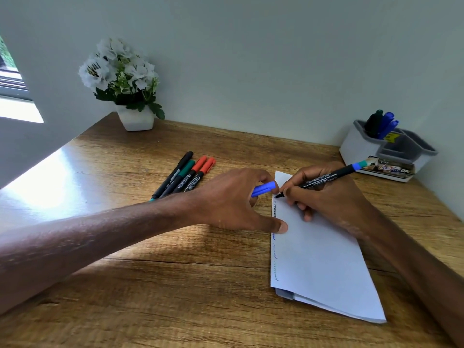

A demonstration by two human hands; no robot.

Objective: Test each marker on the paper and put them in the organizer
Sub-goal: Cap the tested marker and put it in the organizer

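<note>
**Hands at work on the paper's top left corner**

Both hands meet over the paper (324, 259), which lies folded on the wooden bench (175, 285). The right hand (326, 197) rests on the paper's upper part and grips an uncapped marker (324, 179) in a writing hold, its black barrel slanting up to the right, its blue-banded tail pointing toward the organizer. The tip touches the paper at its left edge, near the top corner. The left hand (236, 199) is closed around a blue cap (263, 189), with the thumb pressing down on the paper's left edge just below the marker tip.

A column of short blue and dark squiggles runs down the paper's left margin, from the marker tip toward the near corner.

Left of the paper, beyond the left hand, four capped markers (185, 175) lie side by side on the bench: one black-capped, one green-capped, two red-capped. Up and to the right of the paper, against the wall, stands a white and grey organizer (359, 146); its back compartment holds several markers (380, 124) upright, with dark green and blue caps showing. Far off to the upper left of the paper, a white pot of pale flowers (125, 81) sits at the bench's back edge.
</note>
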